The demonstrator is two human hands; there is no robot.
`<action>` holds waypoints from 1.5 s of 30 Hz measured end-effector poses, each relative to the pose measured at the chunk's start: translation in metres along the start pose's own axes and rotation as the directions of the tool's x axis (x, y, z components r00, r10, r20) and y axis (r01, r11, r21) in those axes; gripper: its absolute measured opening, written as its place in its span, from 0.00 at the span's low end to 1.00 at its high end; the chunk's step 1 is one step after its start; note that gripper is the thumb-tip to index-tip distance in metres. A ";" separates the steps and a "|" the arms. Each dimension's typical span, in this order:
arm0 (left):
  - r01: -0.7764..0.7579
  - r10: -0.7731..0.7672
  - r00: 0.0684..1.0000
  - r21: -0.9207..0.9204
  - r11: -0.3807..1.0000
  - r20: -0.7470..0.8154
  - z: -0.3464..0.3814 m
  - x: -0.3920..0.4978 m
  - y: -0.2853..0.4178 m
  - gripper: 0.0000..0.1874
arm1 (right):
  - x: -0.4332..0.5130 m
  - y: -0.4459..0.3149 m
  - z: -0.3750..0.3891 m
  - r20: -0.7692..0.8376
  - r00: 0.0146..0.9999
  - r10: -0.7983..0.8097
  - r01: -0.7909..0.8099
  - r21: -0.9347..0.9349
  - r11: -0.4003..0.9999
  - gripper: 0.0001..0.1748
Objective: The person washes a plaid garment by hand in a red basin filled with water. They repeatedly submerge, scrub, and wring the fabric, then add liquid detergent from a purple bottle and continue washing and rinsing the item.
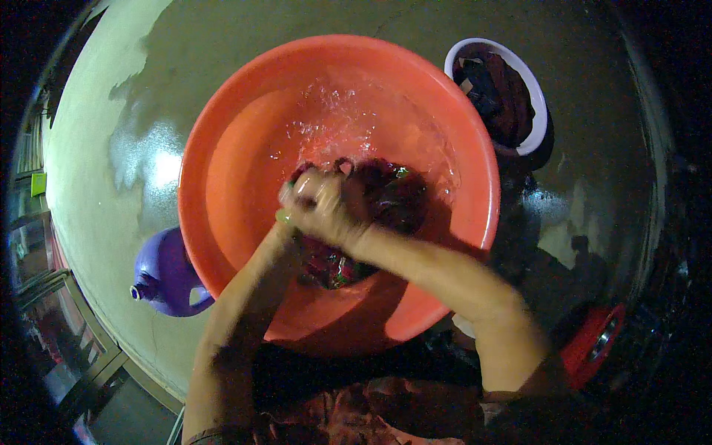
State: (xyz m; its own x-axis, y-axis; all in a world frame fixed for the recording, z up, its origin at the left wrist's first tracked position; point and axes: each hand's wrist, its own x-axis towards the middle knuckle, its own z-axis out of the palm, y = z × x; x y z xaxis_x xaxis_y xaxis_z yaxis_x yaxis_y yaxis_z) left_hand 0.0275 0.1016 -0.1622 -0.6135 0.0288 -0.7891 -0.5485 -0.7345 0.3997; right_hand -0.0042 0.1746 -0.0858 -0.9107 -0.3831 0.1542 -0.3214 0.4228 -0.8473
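Both of my hands meet over the middle of a large orange plastic basin (239,139) that holds clear, rippling water. Dark patterned cloth (395,194) is bunched in and under them, partly in the water. My left hand (297,203) is closed on the cloth, with a pale green band at its wrist. Pressed against it, my right hand (336,214) also grips the cloth. Motion blurs both hands, so single fingers are hard to make out. More wet cloth hangs below the wrists, showing dark red and green patches.
A white-rimmed tub (537,105) of dark clothes stands beyond the basin on the right. Left of the basin lies a purple plastic jug (167,272), its mouth uncapped. A red object (592,347) sits at lower right. The concrete floor (267,28) is wet in places.
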 end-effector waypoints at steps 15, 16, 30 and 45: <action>-0.105 0.168 0.980 0.441 0.891 -0.106 -0.132 0.016 0.064 0.18 | 0.060 0.093 -0.054 -0.004 0.999 -0.037 0.036 -0.048 0.998 0.32; -0.077 0.197 0.968 0.558 0.826 -0.158 -0.137 0.017 0.069 0.17 | 0.061 0.093 -0.064 -0.084 0.993 -0.080 0.078 -0.027 0.997 0.33; 0.121 -0.179 0.979 0.437 0.891 0.095 -0.132 0.002 0.039 0.27 | -0.063 0.053 -0.077 0.223 0.881 0.417 -0.158 -0.692 0.704 0.35; -0.131 0.166 0.986 0.736 0.665 0.026 -0.179 0.049 0.010 0.31 | -0.042 0.118 -0.109 0.129 0.745 0.655 -0.667 0.148 0.730 0.12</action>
State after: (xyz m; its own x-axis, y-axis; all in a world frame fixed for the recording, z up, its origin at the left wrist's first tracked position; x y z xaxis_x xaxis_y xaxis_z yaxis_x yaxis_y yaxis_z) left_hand 0.0935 -0.0251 -0.2802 -0.7106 -0.0757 -0.6995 -0.7019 0.0067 0.7123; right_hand -0.0319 0.3301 -0.1370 -0.8552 -0.1146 -0.5055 0.4115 0.4431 -0.7965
